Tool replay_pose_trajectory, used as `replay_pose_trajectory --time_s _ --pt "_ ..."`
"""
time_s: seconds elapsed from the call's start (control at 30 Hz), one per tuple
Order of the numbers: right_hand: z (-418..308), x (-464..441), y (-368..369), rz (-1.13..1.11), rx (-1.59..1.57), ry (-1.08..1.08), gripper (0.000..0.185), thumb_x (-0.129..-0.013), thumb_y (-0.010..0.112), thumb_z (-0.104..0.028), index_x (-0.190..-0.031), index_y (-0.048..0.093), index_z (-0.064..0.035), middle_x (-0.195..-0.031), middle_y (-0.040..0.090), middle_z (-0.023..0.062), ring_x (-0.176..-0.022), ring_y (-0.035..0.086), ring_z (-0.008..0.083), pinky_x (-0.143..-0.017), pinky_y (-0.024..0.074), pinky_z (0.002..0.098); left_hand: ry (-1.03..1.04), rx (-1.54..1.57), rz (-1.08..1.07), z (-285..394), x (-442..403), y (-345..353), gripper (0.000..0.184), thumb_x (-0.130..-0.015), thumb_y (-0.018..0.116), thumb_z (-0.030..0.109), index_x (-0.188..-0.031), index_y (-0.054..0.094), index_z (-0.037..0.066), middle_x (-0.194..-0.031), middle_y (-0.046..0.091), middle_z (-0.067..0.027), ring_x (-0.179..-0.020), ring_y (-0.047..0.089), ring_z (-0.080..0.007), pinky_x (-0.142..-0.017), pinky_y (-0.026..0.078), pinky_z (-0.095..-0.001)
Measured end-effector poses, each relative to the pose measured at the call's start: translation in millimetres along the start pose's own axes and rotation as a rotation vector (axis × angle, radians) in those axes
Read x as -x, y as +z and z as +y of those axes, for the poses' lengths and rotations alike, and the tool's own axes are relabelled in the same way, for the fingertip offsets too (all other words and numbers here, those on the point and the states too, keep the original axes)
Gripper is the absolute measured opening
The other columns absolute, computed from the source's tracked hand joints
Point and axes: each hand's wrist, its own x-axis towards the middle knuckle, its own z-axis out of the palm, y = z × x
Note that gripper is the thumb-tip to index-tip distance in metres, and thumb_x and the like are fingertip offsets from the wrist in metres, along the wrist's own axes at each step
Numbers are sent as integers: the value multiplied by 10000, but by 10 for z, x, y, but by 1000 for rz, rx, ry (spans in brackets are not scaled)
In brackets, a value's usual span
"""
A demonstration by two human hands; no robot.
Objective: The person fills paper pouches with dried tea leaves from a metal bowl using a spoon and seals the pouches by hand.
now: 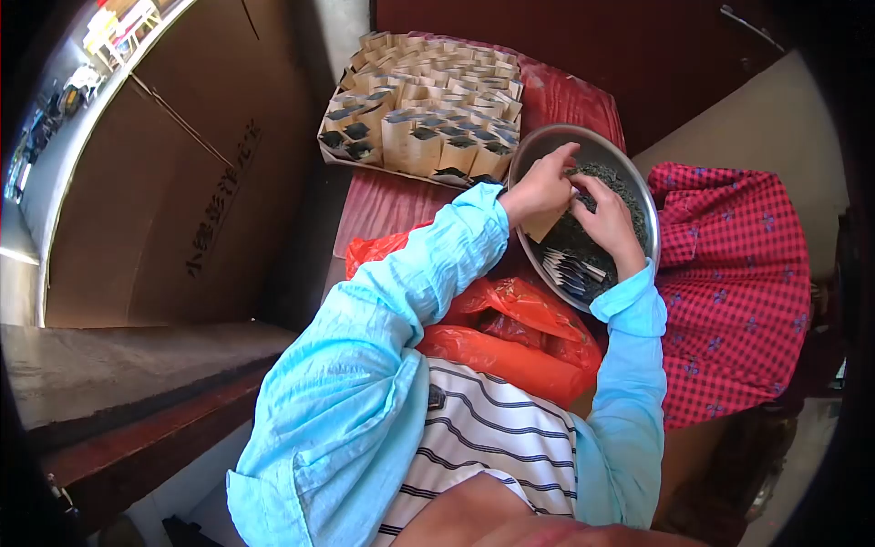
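Observation:
Over a steel bowl (653, 223) of dark dried leaves (629, 190), my two hands meet. My left hand (544, 187) is closed on a small tan paper bag (544, 224), which hangs below its fingers. Beside it, my right hand (605, 219) has bent fingers, their tips close to the bag's top; whatever they pinch is hidden. A stack of small flat packets (570, 272), with white and dark edges, lies on the leaves at the bowl's near side.
A shallow box of many upright paper bags (419, 109), with dark openings, stands on a red-covered table (383, 205). Red plastic bags (510, 333) lie at my lap. Left is a large cardboard box (173, 182); right, a red checked cloth (729, 283).

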Motion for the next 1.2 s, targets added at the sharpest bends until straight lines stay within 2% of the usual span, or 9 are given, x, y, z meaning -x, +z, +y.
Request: replay_pose_trajectory --time_s 0.23,0.27,0.33,0.37,0.47,0.6,0.67,1.1,1.2 --pt "45 110 107 -43 6 -32 355 -749 661 -174 -1082 663 -51 -1222 603 160 -1111 588 362 -911 493 444 -48 264 -72 92 165 78 637 -847 521 -114 -1451 367 20 -1424 467 -203 -1202 557 -248 -956 500 -350" --pt "-51 119 66 -158 41 64 305 -778 660 -177 -1054 667 -46 -1236 582 157 -1129 578 345 -947 473 426 -65 272 -41 24 182 91 534 -843 525 -19 -1375 487 14 -1256 609 -214 -1100 625 -272 -911 508 -349" --pt "-112 144 104 -58 101 63 260 -795 631 -194 -1023 668 -76 -1184 596 136 -1107 583 347 -916 484 454 295 -145 7 -149 190 45 526 -831 522 -31 -1355 484 -6 -1218 604 -232 -1108 611 -327 -944 483 -379" --pt "-183 122 58 54 133 52 234 -774 602 -202 -967 674 -92 -1056 641 128 -998 625 350 -823 508 489 81 -188 -58 344 382 -73 540 -816 533 -50 -1351 465 -19 -1255 572 -244 -1158 576 -353 -983 456 -393" --pt "-259 145 -141 124 215 154 196 -795 557 -195 -892 686 -85 -939 674 144 -905 652 373 -773 509 500 615 -539 -113 613 481 -368 530 -799 542 -65 -1323 472 -23 -1233 574 -243 -1106 573 -423 -968 463 -424" --pt "-354 224 -293 -3 296 264 202 -845 565 -227 -904 660 -60 -896 683 167 -865 659 390 -740 506 489 502 -1212 -255 664 799 -902 534 -826 621 131 -1337 499 39 -1432 452 -204 -1346 386 -376 -1133 210 -572" --pt "-464 157 -344 313 191 118 202 -840 581 -229 -903 649 -49 -884 681 168 -854 659 393 -733 503 496 444 -1359 -199 549 824 -1092 561 -859 629 202 -1379 472 60 -1474 420 -187 -1393 340 -360 -1161 142 -573" --pt "-726 -695 926 240 395 -311 124 -782 590 -239 -762 664 -140 -752 669 28 -746 659 241 -681 454 386 208 -1114 -75 -341 28 -1841 611 -873 633 272 -1432 451 105 -1457 458 -153 -1382 369 -335 -1137 195 -565" --pt "-706 -554 1131 98 510 -419 111 -737 597 -246 -684 669 -180 -681 655 4 -756 662 228 -706 446 404 208 -1010 -18 -218 59 -1737 569 -914 619 425 -1303 570 12 -1290 585 -212 -1208 527 -387 -1035 394 -466"
